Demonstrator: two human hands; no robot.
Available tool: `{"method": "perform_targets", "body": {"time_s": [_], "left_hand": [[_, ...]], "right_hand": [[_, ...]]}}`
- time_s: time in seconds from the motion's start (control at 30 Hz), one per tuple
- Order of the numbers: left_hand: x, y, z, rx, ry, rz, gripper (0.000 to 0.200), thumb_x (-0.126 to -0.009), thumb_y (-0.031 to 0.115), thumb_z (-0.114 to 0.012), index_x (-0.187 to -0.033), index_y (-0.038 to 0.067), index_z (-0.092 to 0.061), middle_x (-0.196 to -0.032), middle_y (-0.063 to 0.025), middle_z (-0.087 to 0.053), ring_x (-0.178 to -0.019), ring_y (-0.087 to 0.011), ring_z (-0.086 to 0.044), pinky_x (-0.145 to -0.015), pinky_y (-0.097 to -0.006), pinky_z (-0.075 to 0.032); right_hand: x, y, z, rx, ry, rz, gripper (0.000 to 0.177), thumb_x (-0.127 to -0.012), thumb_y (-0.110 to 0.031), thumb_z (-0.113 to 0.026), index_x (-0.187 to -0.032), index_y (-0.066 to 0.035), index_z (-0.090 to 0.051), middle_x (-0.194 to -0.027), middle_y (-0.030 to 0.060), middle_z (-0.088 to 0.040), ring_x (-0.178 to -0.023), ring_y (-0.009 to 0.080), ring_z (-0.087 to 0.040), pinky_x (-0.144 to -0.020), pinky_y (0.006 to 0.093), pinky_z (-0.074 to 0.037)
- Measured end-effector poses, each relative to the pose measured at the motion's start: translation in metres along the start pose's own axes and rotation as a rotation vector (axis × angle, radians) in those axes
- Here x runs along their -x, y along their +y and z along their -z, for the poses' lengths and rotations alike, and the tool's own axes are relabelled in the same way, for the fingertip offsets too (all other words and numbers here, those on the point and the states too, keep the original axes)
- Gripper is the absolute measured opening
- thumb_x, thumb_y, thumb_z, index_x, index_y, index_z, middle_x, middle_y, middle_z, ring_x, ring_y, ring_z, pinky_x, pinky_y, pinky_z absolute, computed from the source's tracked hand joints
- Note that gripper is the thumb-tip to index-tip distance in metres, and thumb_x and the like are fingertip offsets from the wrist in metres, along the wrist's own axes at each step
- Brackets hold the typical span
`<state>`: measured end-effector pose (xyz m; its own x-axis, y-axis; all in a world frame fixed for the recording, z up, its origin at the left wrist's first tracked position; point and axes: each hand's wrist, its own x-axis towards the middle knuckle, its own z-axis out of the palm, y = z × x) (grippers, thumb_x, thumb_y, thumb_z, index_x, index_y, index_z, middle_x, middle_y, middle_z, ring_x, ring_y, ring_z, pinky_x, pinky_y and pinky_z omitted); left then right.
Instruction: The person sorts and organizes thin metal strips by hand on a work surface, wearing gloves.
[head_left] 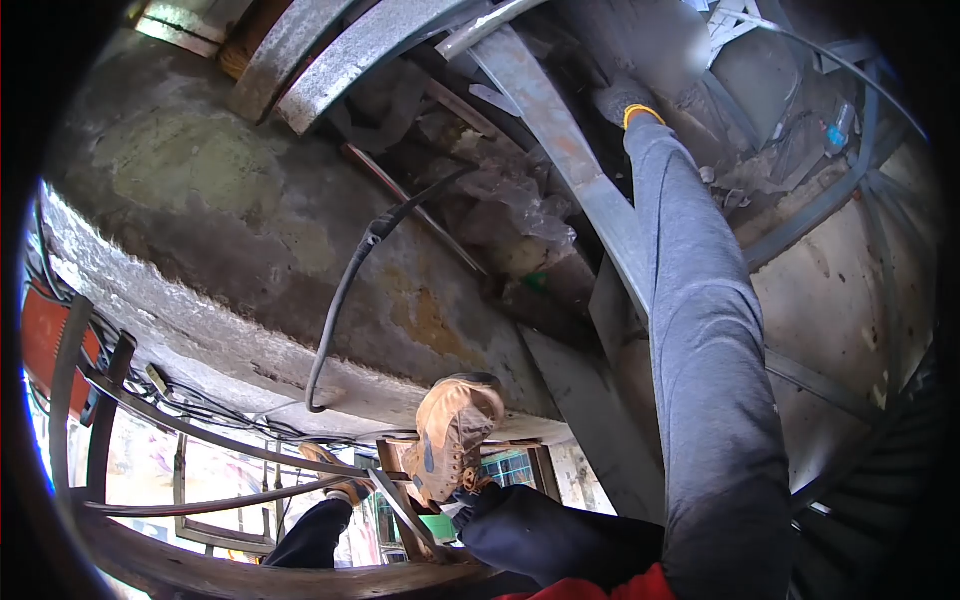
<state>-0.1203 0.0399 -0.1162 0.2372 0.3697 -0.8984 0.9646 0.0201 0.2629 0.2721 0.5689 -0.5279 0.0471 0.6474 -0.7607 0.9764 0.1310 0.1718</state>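
Observation:
My right arm, in a grey sleeve, stretches to the upper right. My right hand (616,99) wears a dark grey glove with a yellow cuff. It is beside a long flat metal bar (575,150), among dusty sheets and scraps. The fingers merge with the dark background, and I cannot tell whether they hold anything. A pale round metal tube (490,27) crosses the top end of the bar. My left hand is out of view.
A brown boot (455,430) is up near a rough concrete ledge (250,370); a second shoe (345,485) is lower left. A black cable (345,275) hangs across the concrete. Curved metal strips (360,55), crumpled plastic (525,205) and a plastic bottle (838,130) lie around.

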Motion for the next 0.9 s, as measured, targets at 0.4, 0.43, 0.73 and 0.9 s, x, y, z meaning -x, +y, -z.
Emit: {"method": "perform_targets", "body": {"time_s": [0.4, 0.43, 0.73, 0.9], "left_hand": [[0.0, 0.015, -0.041, 0.027, -0.135, -0.001, 0.048, -0.098, 0.044, -0.045, -0.111, 0.004, -0.068, -0.106, -0.0159, -0.068, -0.095, -0.035, -0.065, -0.077, -0.053, -0.052], [0.002, 0.016, -0.043, 0.026, -0.148, 0.002, 0.048, -0.098, 0.044, -0.045, -0.111, 0.004, -0.068, -0.106, -0.0158, -0.068, -0.095, -0.035, -0.065, -0.077, -0.053, -0.052], [0.015, 0.03, -0.071, 0.04, -0.272, 0.033, 0.047, -0.098, 0.044, -0.046, -0.111, 0.005, -0.069, -0.106, -0.0152, -0.069, -0.096, -0.0348, -0.066, -0.076, -0.0532, -0.052], [0.027, 0.034, -0.09, 0.052, -0.346, 0.067, 0.047, -0.098, 0.044, -0.046, -0.111, 0.005, -0.069, -0.106, -0.0148, -0.069, -0.096, -0.0347, -0.066, -0.076, -0.0534, -0.052]], "right_hand": [[-0.05, 0.019, -0.016, 0.321, 0.365, 0.048, 0.04, -0.093, -0.042, -0.059, -0.113, -0.01, -0.072, -0.109, 0.0213, -0.072, -0.099, 0.0431, -0.069, -0.088, 0.0479, -0.053], [-0.048, 0.014, -0.017, 0.316, 0.362, 0.051, 0.04, -0.093, -0.042, -0.059, -0.113, -0.01, -0.072, -0.109, 0.0213, -0.072, -0.099, 0.0431, -0.069, -0.088, 0.0479, -0.053], [-0.163, 0.047, -0.007, 0.203, 0.364, 0.062, 0.046, -0.092, -0.041, -0.06, -0.123, -0.007, -0.064, -0.119, 0.0233, -0.067, -0.11, 0.0425, -0.063, -0.094, 0.0466, -0.051], [-0.132, 0.042, -0.021, 0.131, 0.359, 0.081, 0.051, -0.092, -0.041, -0.061, -0.128, -0.005, -0.059, -0.125, 0.0244, -0.064, -0.115, 0.0422, -0.061, -0.097, 0.0459, -0.049]]}}
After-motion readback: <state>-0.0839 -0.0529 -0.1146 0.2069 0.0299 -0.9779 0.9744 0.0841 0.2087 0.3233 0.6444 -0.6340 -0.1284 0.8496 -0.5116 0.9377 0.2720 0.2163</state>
